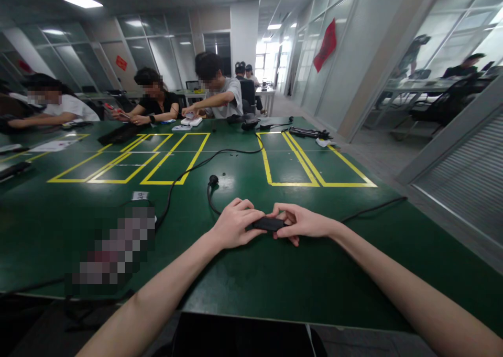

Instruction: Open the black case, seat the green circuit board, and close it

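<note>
Between my two hands, just above the green table, is a small black power adapter [269, 224], a slim oblong block. My left hand [238, 225] has its fingers closed on the block's left end. At its right end, my right hand [301, 222] grips it between thumb and fingers. A black cord with a round-headed plug [212, 180] curves over the tabletop toward my left hand. From behind my right wrist a thin black cable [373, 208] runs off to the right. The fingers hide both ends of the block.
Yellow tape outlines [314, 184] mark the green table [334, 289]. To my left lies a blurred-out object [118, 247] near a small label [140, 195]. A long cable [204, 162] crosses the middle. Several people sit across the table; one handles a white item [192, 121]. A folded black tripod-like item [310, 133] lies far right.
</note>
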The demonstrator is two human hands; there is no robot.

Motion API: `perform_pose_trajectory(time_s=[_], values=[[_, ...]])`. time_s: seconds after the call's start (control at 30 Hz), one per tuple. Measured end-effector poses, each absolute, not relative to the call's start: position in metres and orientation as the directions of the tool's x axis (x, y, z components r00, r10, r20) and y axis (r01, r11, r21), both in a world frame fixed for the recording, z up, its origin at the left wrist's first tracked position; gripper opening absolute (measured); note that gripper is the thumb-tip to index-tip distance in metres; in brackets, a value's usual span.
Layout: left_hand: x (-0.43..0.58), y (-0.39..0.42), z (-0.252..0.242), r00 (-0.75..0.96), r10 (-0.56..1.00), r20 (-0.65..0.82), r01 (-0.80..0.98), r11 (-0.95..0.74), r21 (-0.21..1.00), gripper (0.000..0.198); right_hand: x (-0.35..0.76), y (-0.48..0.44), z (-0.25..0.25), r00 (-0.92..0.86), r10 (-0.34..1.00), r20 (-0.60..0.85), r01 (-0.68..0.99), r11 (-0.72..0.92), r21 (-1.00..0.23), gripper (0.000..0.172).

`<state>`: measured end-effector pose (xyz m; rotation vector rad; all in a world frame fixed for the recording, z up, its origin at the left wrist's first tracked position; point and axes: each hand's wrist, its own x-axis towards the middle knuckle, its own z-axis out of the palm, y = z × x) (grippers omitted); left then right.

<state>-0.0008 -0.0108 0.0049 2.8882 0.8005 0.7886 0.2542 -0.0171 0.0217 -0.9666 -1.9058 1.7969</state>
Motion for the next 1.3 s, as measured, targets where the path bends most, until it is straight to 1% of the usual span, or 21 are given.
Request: perform_pose_trajectory(time_s=[0.13,0.2,0.27,0.33,0.37,0.43,0.47,0.53,0.57,0.6,0.67,0.73,0.8,0.83,0.87,0.93,1.0,1.03,1.1,1.2,1.3], values=[[-0.001,-0.009,0.006,0.690,0.549,0.472,0.507,-0.832,0.225,0.040,0.251,-0.013,0.018,-0.647,0.754,-0.112,0.202,0.027,-0.979,0.043],[-0.002,-0.009,0.008,0.659,0.556,0.507,0.518,-0.824,0.230,0.046,0.256,-0.008,0.019,-0.612,0.785,-0.099,0.172,0.010,-0.985,0.041],[-0.002,-0.010,0.009,0.627,0.552,0.549,0.532,-0.819,0.215,0.051,0.266,-0.001,0.021,-0.513,0.855,-0.076,0.118,-0.017,-0.993,0.040],[-0.003,-0.010,0.009,0.621,0.547,0.562,0.533,-0.820,0.209,0.050,0.280,0.008,0.021,-0.334,0.943,-0.016,0.030,-0.006,-1.000,0.040],[-0.003,-0.009,0.008,0.634,0.545,0.549,0.523,-0.825,0.215,0.048,0.289,0.013,0.021,-0.219,0.975,0.030,-0.017,0.027,-0.999,0.042],[-0.003,-0.008,0.004,0.685,0.539,0.491,0.490,-0.839,0.237,0.042,0.306,0.024,0.019,0.055,0.986,0.158,-0.080,0.162,-0.984,0.045],[-0.003,-0.007,0.002,0.713,0.536,0.452,0.474,-0.844,0.252,0.040,0.316,0.030,0.017,0.202,0.953,0.227,-0.089,0.249,-0.964,0.047],[-0.003,-0.004,-0.003,0.745,0.540,0.392,0.460,-0.841,0.285,0.037,0.334,0.039,0.012,0.446,0.831,0.333,-0.044,0.392,-0.919,0.052],[-0.002,-0.004,-0.004,0.750,0.546,0.373,0.459,-0.836,0.301,0.036,0.342,0.043,0.009,0.519,0.773,0.365,0.017,0.417,-0.909,0.053],[-0.002,-0.003,-0.005,0.752,0.552,0.361,0.460,-0.831,0.314,0.036,0.351,0.046,0.006,0.559,0.733,0.389,0.098,0.407,-0.908,0.053],[-0.002,-0.003,-0.005,0.749,0.565,0.346,0.465,-0.820,0.333,0.037,0.365,0.050,-0.002,0.575,0.702,0.419,0.299,0.296,-0.907,0.050],[-0.002,-0.003,-0.003,0.746,0.577,0.332,0.472,-0.810,0.347,0.038,0.377,0.051,-0.009,0.548,0.745,0.380,0.473,0.099,-0.876,0.043],[-0.003,-0.004,-0.001,0.744,0.587,0.318,0.478,-0.801,0.360,0.038,0.383,0.051,-0.015,0.514,0.800,0.309,0.583,-0.061,-0.810,0.038],[-0.003,-0.005,-0.001,0.743,0.592,0.312,0.481,-0.797,0.365,0.037,0.385,0.052,-0.018,0.486,0.824,0.290,0.621,-0.093,-0.779,0.038],[-0.003,-0.005,0.000,0.742,0.596,0.307,0.483,-0.793,0.370,0.037,0.387,0.052,-0.020,0.446,0.848,0.287,0.654,-0.090,-0.751,0.038],[-0.004,-0.006,0.000,0.740,0.602,0.300,0.487,-0.788,0.377,0.037,0.387,0.054,-0.023,0.353,0.882,0.312,0.711,-0.036,-0.702,0.039],[-0.004,-0.006,0.000,0.738,0.607,0.296,0.493,-0.784,0.379,0.036,0.388,0.055,-0.025,0.308,0.891,0.333,0.765,-0.024,-0.644,0.040],[-0.005,-0.006,-0.001,0.737,0.609,0.294,0.495,-0.782,0.378,0.036,0.389,0.056,-0.025,0.321,0.885,0.337,0.793,-0.057,-0.607,0.041],[-0.005,-0.006,-0.001,0.736,0.611,0.293,0.498,-0.781,0.377,0.037,0.393,0.055,-0.023,0.400,0.850,0.342,0.833,-0.181,-0.523,0.045],[-0.005,-0.006,-0.001,0.739,0.607,0.292,0.494,-0.783,0.378,0.036,0.399,0.053,-0.019,0.512,0.788,0.341,0.832,-0.358,-0.423,0.048],[-0.005,-0.006,-0.001,0.740,0.608,0.287,0.494,-0.781,0.381,0.036,0.403,0.051,-0.016,0.512,0.801,0.311,0.842,-0.394,-0.369,0.047]])
